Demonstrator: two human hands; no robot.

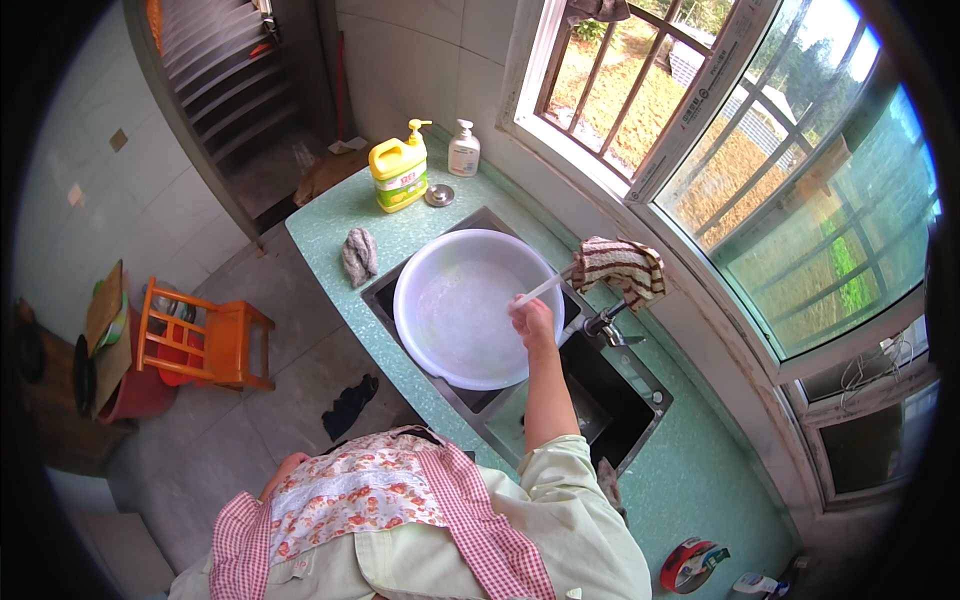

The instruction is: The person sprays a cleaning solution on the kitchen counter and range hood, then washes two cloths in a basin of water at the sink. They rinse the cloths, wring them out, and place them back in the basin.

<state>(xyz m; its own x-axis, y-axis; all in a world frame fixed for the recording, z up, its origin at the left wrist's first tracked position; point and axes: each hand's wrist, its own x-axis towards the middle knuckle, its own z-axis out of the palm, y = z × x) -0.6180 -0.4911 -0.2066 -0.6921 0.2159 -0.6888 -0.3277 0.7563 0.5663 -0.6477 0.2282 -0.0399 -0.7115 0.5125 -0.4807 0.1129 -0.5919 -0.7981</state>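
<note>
A large whitish plastic basin [480,307] with cloudy water rests over one bowl of a double sink [592,409]. Over the basin's right side is my right hand [534,321], its fingers curled at the end of a pale, narrow strand [544,288]. Whether that is running water or a tube, I cannot tell. The strand comes from under a brown-and-white striped cloth [619,271] draped by the chrome faucet [606,327]. My left hand [291,466] is low at my left side, mostly hidden behind the floral apron [360,495].
A yellow pump jug [399,176], white pump bottle [464,150], metal sink strainer [439,196] and grey rag [360,256] sit on the green counter [330,217]. An orange wooden chair [229,343] and dark cloth [350,406] are on the floor. A barred window [622,75] adjoins the counter.
</note>
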